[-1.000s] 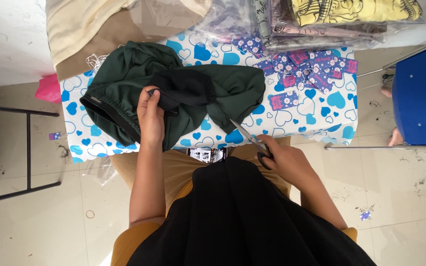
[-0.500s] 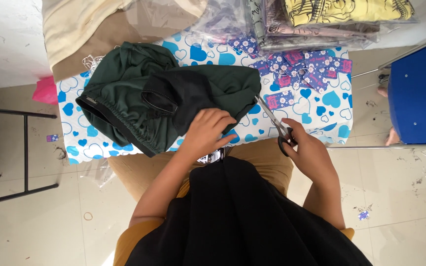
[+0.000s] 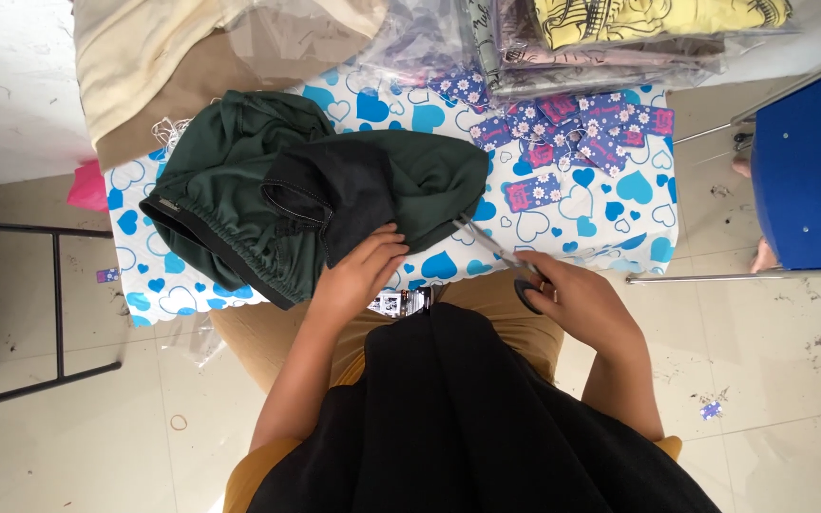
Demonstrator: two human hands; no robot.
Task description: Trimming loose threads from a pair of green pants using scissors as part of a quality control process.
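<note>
Both hands low: left hand (image 3: 358,275) flat, fingers spread on dark garment (image 3: 315,204); right hand (image 3: 577,304) fingers seemingly gripping scissors (image 3: 496,252).

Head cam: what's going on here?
A person sits at a small table with a blue heart-print cover. The left hand rests on the near edge of a dark green garment with a black piece lying on it. The right hand holds scissors, blades pointing toward the garment's right end. Patterned tags and bagged clothes lie behind.
</note>
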